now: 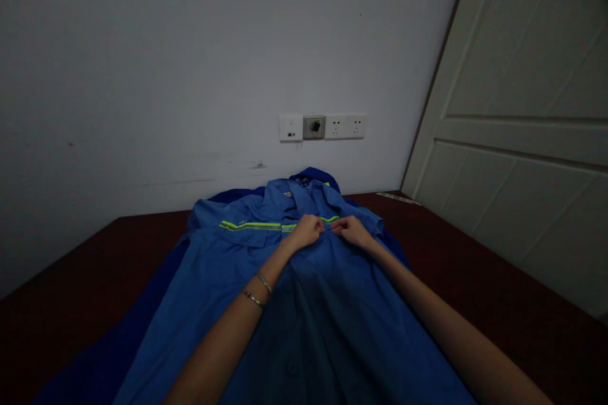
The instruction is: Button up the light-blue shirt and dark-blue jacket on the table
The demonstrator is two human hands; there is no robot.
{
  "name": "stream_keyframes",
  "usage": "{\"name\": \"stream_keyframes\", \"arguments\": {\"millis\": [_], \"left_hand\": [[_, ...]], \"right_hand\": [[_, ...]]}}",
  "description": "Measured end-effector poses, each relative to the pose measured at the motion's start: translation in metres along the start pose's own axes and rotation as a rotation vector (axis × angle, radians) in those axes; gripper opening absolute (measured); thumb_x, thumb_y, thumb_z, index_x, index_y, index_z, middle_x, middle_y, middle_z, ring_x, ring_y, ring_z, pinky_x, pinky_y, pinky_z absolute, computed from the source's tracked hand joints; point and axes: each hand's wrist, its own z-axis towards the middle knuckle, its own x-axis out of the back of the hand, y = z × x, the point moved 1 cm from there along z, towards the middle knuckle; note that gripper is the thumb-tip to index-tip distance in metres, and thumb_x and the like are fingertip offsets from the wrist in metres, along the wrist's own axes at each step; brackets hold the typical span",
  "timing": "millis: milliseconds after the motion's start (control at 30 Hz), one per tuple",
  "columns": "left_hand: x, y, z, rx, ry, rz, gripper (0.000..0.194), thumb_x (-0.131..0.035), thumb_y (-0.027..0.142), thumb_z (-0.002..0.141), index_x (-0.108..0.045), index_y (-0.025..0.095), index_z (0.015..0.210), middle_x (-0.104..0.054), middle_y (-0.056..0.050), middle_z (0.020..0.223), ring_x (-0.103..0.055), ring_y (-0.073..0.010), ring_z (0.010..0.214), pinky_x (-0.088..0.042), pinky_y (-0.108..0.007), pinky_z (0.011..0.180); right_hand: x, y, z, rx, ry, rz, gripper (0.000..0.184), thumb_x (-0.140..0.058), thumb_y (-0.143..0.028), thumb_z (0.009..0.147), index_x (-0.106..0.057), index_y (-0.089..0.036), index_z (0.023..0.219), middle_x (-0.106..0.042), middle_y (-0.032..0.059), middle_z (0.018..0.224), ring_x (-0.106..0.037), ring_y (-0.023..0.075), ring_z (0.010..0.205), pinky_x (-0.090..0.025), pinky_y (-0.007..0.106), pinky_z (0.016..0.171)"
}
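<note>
A blue work shirt (pixel 213 272) with yellow-green reflective strips lies spread out, its collar toward the wall. My left hand (pixel 308 231), with bracelets on its wrist, is closed in a pinch on the shirt front by the chest strip (pixel 254 226). Close by on the right, my right hand (pixel 352 231) also has its fingers pinched together at the shirt front, near the strip's right part. A small gap separates the two hands. Beneath the shirt, a darker blue garment (pixel 156 294) shows along the left side and behind the collar.
The garments lie on a dark reddish-brown table (pixel 451 266). Beyond its far edge stands a pale wall with a row of sockets (pixel 346 127). A white panelled door (pixel 522 139) rises along the right. A thin strip (pixel 398 198) lies near the back right corner.
</note>
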Motion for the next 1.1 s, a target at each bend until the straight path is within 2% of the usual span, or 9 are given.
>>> {"name": "stream_keyframes", "arguments": {"millis": [67,167,400,533,667,800,900,1000,1100], "left_hand": [[0.0,-0.002,-0.001,-0.057,0.011,0.046,0.018,-0.052,0.016,0.076,-0.068,0.011,0.075,-0.066,-0.006,0.07,-0.057,-0.0137,0.065,-0.04,-0.021,0.063],[0.005,-0.002,-0.002,-0.063,0.036,0.077,0.019,-0.054,0.024,0.077,-0.068,0.012,0.073,-0.066,-0.007,0.069,-0.056,-0.0145,0.064,-0.039,-0.021,0.06],[0.044,0.005,-0.013,-0.006,0.181,0.056,0.026,-0.053,0.03,0.078,-0.07,0.011,0.076,-0.066,-0.006,0.069,-0.056,-0.0133,0.062,-0.038,-0.02,0.059],[0.068,-0.003,-0.033,0.052,0.201,0.078,0.024,-0.053,0.026,0.076,-0.07,0.009,0.075,-0.066,-0.006,0.067,-0.056,-0.0134,0.062,-0.039,-0.02,0.06],[0.081,-0.02,-0.059,0.232,0.18,0.102,0.017,-0.053,0.015,0.069,-0.069,0.009,0.066,-0.061,-0.003,0.055,-0.054,-0.0118,0.056,-0.038,-0.019,0.056],[0.074,-0.037,-0.085,0.39,0.066,-0.031,0.016,-0.052,0.015,0.068,-0.065,0.01,0.06,-0.052,0.002,0.042,-0.048,-0.0087,0.042,-0.036,-0.018,0.045],[0.059,-0.043,-0.097,0.399,0.008,-0.141,0.018,-0.052,0.019,0.072,-0.063,0.009,0.061,-0.05,0.002,0.042,-0.045,-0.0081,0.036,-0.035,-0.018,0.039],[0.046,-0.043,-0.101,0.369,0.033,-0.163,0.017,-0.054,0.021,0.073,-0.063,0.01,0.064,-0.05,0.002,0.042,-0.045,-0.0083,0.035,-0.035,-0.017,0.039],[0.037,-0.039,-0.1,0.398,0.089,-0.142,0.019,-0.055,0.021,0.074,-0.062,0.011,0.06,-0.05,0.001,0.04,-0.046,-0.0086,0.036,-0.037,-0.018,0.042]], "right_hand": [[0.001,-0.002,-0.002,0.015,-0.023,-0.022,0.029,-0.053,-0.014,0.065,-0.07,-0.009,0.089,-0.069,0.0045,0.073,-0.061,0.0175,0.07,-0.045,0.024,0.066],[0.006,-0.01,-0.007,0.048,0.001,-0.08,0.029,-0.055,-0.014,0.065,-0.069,-0.011,0.09,-0.069,0.0038,0.074,-0.061,0.0164,0.069,-0.044,0.023,0.064],[0.013,-0.045,-0.019,0.198,0.107,-0.199,0.026,-0.055,-0.015,0.068,-0.069,-0.013,0.089,-0.069,0.0062,0.083,-0.06,0.0152,0.071,-0.042,0.022,0.066],[-0.005,-0.074,-0.034,0.273,0.05,-0.238,0.026,-0.049,-0.01,0.07,-0.069,-0.013,0.085,-0.069,0.0053,0.079,-0.06,0.0145,0.069,-0.041,0.02,0.063],[-0.037,-0.105,-0.056,0.363,-0.053,-0.311,0.027,-0.046,-0.008,0.07,-0.068,-0.014,0.086,-0.068,0.005,0.081,-0.06,0.0149,0.073,-0.041,0.02,0.067],[-0.067,-0.124,-0.074,0.355,-0.047,-0.51,0.021,-0.049,-0.021,0.077,-0.065,-0.016,0.09,-0.066,0.0087,0.089,-0.06,0.0191,0.082,-0.042,0.024,0.072],[-0.082,-0.127,-0.079,0.275,0.006,-0.652,0.028,-0.051,-0.034,0.079,-0.06,-0.015,0.098,-0.063,0.0136,0.098,-0.059,0.0228,0.088,-0.043,0.027,0.071],[-0.089,-0.124,-0.079,0.245,0.017,-0.703,0.03,-0.046,-0.035,0.082,-0.059,-0.013,0.098,-0.062,0.0166,0.099,-0.059,0.0252,0.089,-0.044,0.03,0.072],[-0.091,-0.119,-0.075,0.212,0.016,-0.671,0.028,-0.043,-0.03,0.082,-0.062,-0.012,0.092,-0.063,0.0177,0.096,-0.06,0.0258,0.088,-0.044,0.032,0.074]]}}
